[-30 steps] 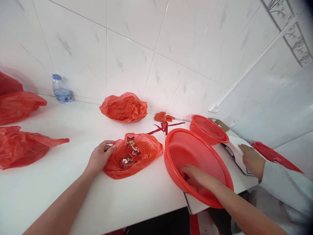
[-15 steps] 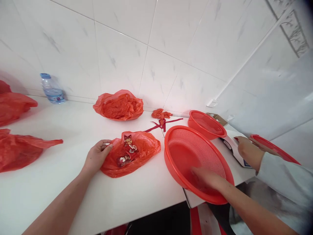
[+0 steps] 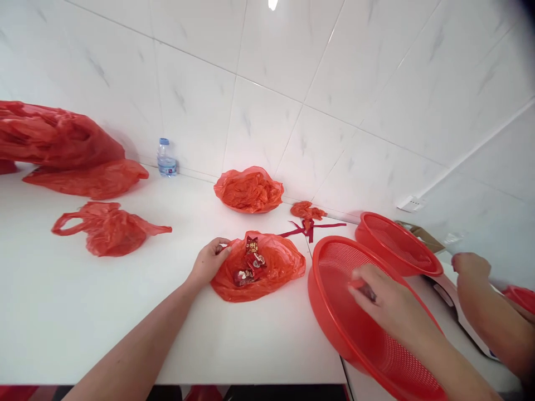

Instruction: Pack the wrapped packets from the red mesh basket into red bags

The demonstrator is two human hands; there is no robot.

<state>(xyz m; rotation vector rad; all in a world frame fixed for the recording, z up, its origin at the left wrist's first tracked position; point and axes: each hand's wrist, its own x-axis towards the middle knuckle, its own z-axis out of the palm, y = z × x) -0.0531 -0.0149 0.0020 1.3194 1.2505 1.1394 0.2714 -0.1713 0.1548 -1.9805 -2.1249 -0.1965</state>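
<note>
Centre of the white table (image 3: 251,345): one open red bag (image 3: 278,268), three visible packets (image 3: 256,263) inside; one left hand (image 3: 207,262), pinching its left rim. Right: one large near basket (image 3: 330,317); one right hand (image 3: 388,303) over it, curled around one small item (image 3: 368,291). Far left: one bottle (image 3: 167,161).

Red wrapper (image 3: 252,245) with gold characters, bottle label (image 3: 168,167), both illegible

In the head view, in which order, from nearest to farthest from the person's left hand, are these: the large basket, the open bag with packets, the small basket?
From the left hand:
1. Open bag: touching the hand, just to its right.
2. Large basket: right of the bag.
3. Small basket: farther right, behind the large one, toward the wall.
</note>
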